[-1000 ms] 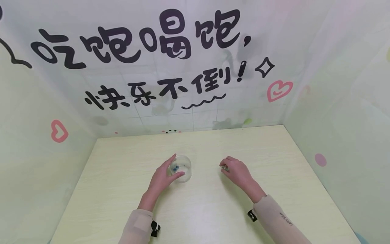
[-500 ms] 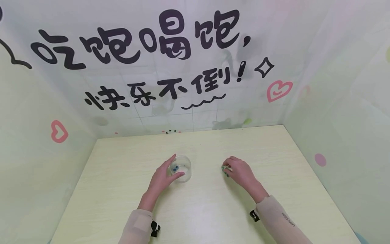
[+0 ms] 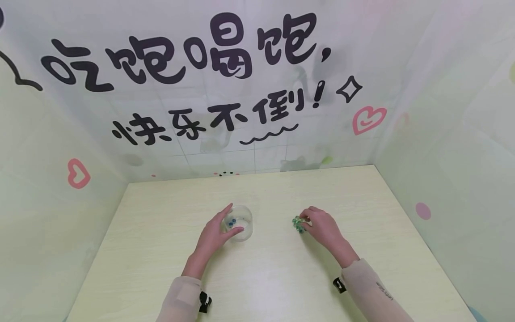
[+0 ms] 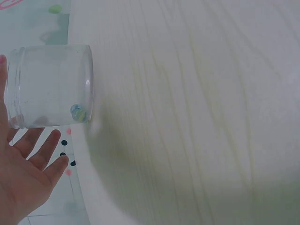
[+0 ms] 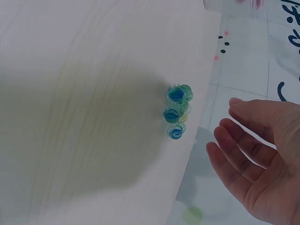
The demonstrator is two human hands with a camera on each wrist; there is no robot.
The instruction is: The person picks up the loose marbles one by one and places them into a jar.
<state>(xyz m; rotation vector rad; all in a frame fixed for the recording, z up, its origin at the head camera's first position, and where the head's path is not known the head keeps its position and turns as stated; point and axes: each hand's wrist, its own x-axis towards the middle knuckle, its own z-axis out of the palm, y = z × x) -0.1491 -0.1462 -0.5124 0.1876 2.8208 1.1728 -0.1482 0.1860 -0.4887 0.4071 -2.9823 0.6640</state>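
A clear jar (image 3: 246, 232) stands upright on the table, left of centre. My left hand (image 3: 213, 235) holds it from the left, thumb and fingers curved round its upper part. Inside, a few blue and yellowish marbles (image 4: 78, 113) lie at the bottom. To the right, a small cluster of green and blue glass marbles (image 3: 297, 223) sits on the table. My right hand (image 3: 322, 228) is just beside and over that cluster, hiding part of it in the head view. The right wrist view shows this hand's fingers (image 5: 234, 159) loosely bent, apart from the marbles, with nothing between them.
The pale wood-grain table (image 3: 257, 281) ends at a printed wall sheet (image 3: 257, 156) behind, with more sheeting at both sides. A black wrist strap piece (image 3: 205, 302) shows under the left sleeve, another (image 3: 339, 285) under the right.
My right hand has shifted slightly right, its fingers drawing off the marbles, so more of the cluster shows. The left hand and the jar have stayed in place.
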